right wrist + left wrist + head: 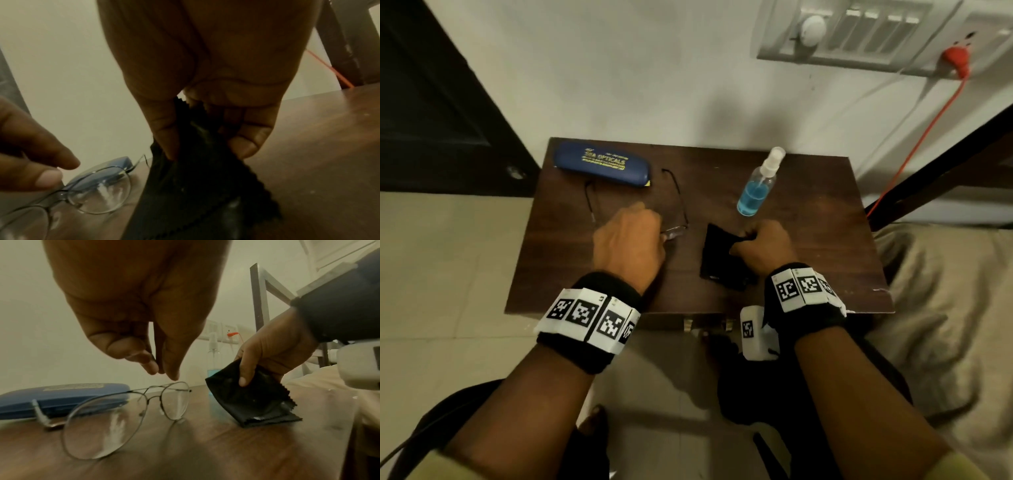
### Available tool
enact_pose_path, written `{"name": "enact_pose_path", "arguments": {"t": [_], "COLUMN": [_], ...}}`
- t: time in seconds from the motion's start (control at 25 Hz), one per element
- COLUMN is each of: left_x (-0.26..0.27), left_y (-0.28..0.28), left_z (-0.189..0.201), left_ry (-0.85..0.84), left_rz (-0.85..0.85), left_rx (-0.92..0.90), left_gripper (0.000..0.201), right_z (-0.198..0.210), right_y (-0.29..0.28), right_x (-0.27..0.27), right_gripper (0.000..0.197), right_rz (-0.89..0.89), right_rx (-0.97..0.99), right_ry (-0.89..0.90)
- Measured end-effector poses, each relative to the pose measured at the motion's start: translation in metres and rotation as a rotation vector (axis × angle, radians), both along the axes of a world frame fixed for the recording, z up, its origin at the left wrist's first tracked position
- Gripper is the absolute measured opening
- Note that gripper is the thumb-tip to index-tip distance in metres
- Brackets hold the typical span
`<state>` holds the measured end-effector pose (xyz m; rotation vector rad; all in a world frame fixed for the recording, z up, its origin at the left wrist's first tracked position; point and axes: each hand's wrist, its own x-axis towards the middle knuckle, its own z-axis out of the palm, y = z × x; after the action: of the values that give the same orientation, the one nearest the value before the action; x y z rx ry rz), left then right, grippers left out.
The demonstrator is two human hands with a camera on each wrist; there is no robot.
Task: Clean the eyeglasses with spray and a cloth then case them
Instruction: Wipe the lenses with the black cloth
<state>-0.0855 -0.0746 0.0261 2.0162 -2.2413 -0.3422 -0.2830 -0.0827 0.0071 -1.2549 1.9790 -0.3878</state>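
Thin metal-framed eyeglasses [675, 232] stand on the brown table [815, 246] with both temples unfolded; the lenses [102, 426] carry white smears. My left hand [162, 373] hovers just above the frame's top rim, fingertips drawn together and pointing down, holding nothing. To its right, my right hand [760, 240] pinches a black cloth [719, 260] between thumb and fingers [246, 146]. The cloth's lower end [257, 402] rests on the table. A clear spray bottle [756, 188] of blue liquid stands behind the cloth. A closed blue case [602, 164] lies at the back left.
The table backs onto a pale wall. A dark door [431, 102] is at the left. An orange cable [914, 144] and a dark slanted frame [945, 161] are at the right, above beige bedding [945, 308]. Tiled floor lies below the front edge.
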Motion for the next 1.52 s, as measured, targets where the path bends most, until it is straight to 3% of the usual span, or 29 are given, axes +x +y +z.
{"name": "enact_pose_path", "arguments": {"t": [0.16,0.44,0.72,0.84,0.96,1.04,1.2,1.36,1.52], "left_x": [0.021,0.032,0.025,0.035,0.061,0.079,0.106,0.118,0.119], "left_y": [0.003,-0.008,-0.012,-0.008,0.011,0.027,0.048,0.062,0.053], "left_z": [-0.007,-0.018,-0.019,0.000,0.020,0.036,0.058,0.054,0.041], "left_ry": [-0.045,-0.090,-0.035,0.192,0.656,0.875,1.091,1.141,1.239], "left_rz": [0.005,-0.056,-0.048,-0.003,0.165,0.287,0.412,0.478,0.539], "left_rx": [0.019,0.012,0.019,-0.049,-0.039,-0.027,-0.012,0.009,0.082], "left_gripper": [0.022,0.028,0.028,0.023,0.018,0.019,0.022,0.025,0.016], "right_z": [0.000,0.016,0.029,0.032,0.040,0.045,0.051,0.046,0.034], "right_y": [-0.001,0.002,0.004,0.002,-0.003,-0.008,-0.009,0.004,0.014], "right_x": [0.029,0.046,0.048,0.049,0.058,0.071,0.102,0.130,0.148], "right_gripper": [0.033,0.014,0.019,0.019,0.019,0.023,0.022,0.029,0.042], "right_rz": [-0.057,-0.140,-0.200,-0.190,-0.138,-0.076,0.105,0.420,0.689], "right_rx": [-0.080,-0.276,-0.392,-0.475,-0.637,-0.712,-0.855,-0.995,-0.994], "right_ry": [-0.170,-0.316,-0.422,-0.414,-0.374,-0.414,-0.421,-0.219,-0.079]}}
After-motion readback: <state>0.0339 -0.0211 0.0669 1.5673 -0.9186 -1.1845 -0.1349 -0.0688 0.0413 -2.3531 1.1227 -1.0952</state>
